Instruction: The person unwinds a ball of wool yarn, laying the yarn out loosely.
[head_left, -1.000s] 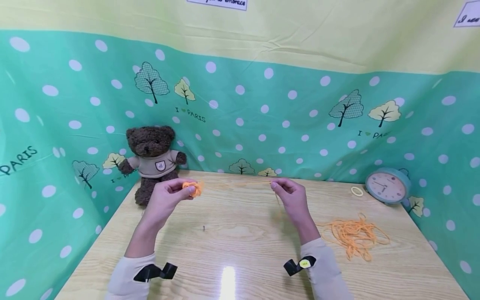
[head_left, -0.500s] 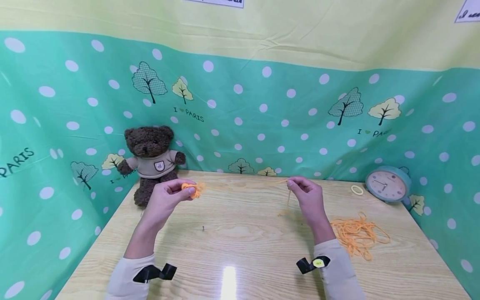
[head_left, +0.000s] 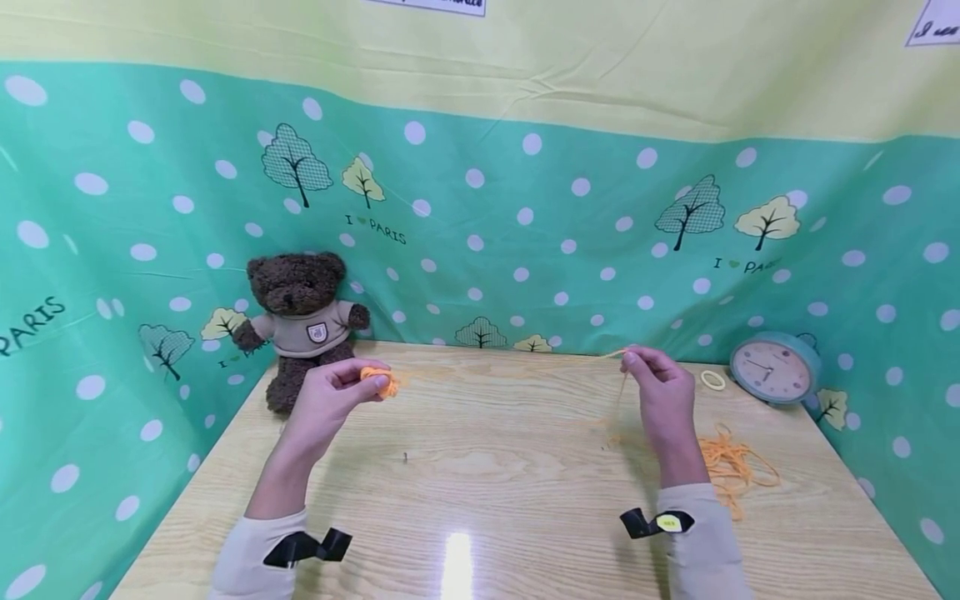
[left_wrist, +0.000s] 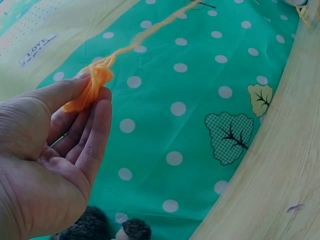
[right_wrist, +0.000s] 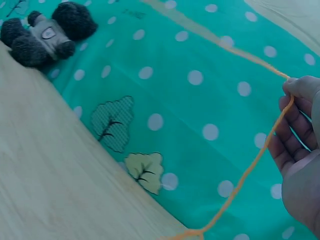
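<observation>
My left hand (head_left: 330,400) pinches a small bundle of orange yarn (left_wrist: 96,87) between thumb and fingers, raised over the table's left half. A strand of yarn (right_wrist: 240,52) stretches from the bundle across to my right hand (head_left: 663,396). There the thumb and forefinger pinch the strand, and a length of it (right_wrist: 250,167) hangs below them toward the table. A loose orange yarn pile (head_left: 735,471) lies on the tabletop at right, partly hidden behind my right wrist in the head view.
A dark brown teddy bear (head_left: 296,325) in a grey top sits at the back left, behind my left hand. A teal alarm clock (head_left: 776,367) and a cream ring (head_left: 712,381) stand at the back right. Green dotted cloth (head_left: 495,233) lines the wooden table's (head_left: 480,500) back and sides.
My right hand has moved to the right, drawing the pinched strand farther from the left hand. The left hand stays nearly still with the yarn bundle.
</observation>
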